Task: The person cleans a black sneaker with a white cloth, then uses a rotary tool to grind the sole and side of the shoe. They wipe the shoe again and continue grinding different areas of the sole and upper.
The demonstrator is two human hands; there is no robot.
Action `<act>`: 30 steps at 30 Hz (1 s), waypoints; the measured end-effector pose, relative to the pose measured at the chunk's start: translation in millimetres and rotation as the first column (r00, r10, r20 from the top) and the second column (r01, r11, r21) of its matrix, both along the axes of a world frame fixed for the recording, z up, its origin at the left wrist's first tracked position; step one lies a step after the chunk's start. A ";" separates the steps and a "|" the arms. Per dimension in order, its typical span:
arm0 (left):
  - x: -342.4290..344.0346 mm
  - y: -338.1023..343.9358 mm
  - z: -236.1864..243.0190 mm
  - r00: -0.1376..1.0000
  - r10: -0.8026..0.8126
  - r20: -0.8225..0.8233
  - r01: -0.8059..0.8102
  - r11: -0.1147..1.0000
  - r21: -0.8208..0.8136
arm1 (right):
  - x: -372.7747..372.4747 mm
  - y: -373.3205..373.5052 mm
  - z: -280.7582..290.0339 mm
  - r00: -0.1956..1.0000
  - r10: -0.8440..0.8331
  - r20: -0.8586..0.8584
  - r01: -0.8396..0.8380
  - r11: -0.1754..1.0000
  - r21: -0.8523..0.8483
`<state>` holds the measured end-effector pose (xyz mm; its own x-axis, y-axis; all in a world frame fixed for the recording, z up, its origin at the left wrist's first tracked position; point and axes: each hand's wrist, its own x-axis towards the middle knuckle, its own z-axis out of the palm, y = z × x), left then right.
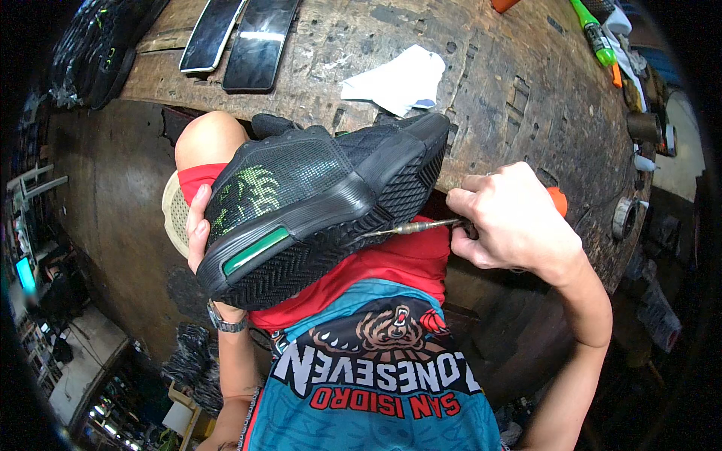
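Observation:
A black sneaker [350, 177] with green speckles on its side and a green inset near the heel lies tilted over my lap, its ridged sole partly turned toward me. My left hand [197, 228] is wrapped round the heel end; most of that hand is hidden behind the shoe. In my closed right hand [515, 218] is an awl [415, 227], a thin metal shank pointing left. Its tip meets the sole near the middle; whether it has gone in, I cannot tell. An orange piece [556, 201] shows behind the right hand, possibly the awl's handle end.
A worn wooden bench [489, 83] stretches beyond the shoe. On it lie two phones [259, 45], a crumpled white cloth or paper [398, 81] and a green bottle [594, 34]. A tape roll [624, 218] sits near the right edge. Wrapped black shoes [98, 52] are at far left.

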<state>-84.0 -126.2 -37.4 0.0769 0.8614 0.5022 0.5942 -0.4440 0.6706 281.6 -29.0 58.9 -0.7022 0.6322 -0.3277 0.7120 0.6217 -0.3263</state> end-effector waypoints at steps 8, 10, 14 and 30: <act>-0.9 -1.1 -7.0 0.998 0.040 0.046 -0.041 0.998 0.036 | -0.4 -0.6 1.0 1.000 0.000 -0.017 0.001 1.000 0.004; -5.1 -0.9 -7.3 1.000 0.012 0.018 -0.012 1.000 0.006 | 0.0 -0.6 1.3 1.000 -0.003 -0.011 0.003 1.000 -0.003; -7.8 -2.3 -6.3 0.999 -0.012 -0.052 0.013 1.000 0.011 | -0.2 -0.8 2.1 1.000 -0.004 0.009 0.004 1.000 -0.011; -0.7 3.9 -1.8 0.999 -0.044 0.011 0.043 0.996 0.077 | -2.4 -5.8 3.2 1.000 -0.004 0.019 0.004 1.000 -0.005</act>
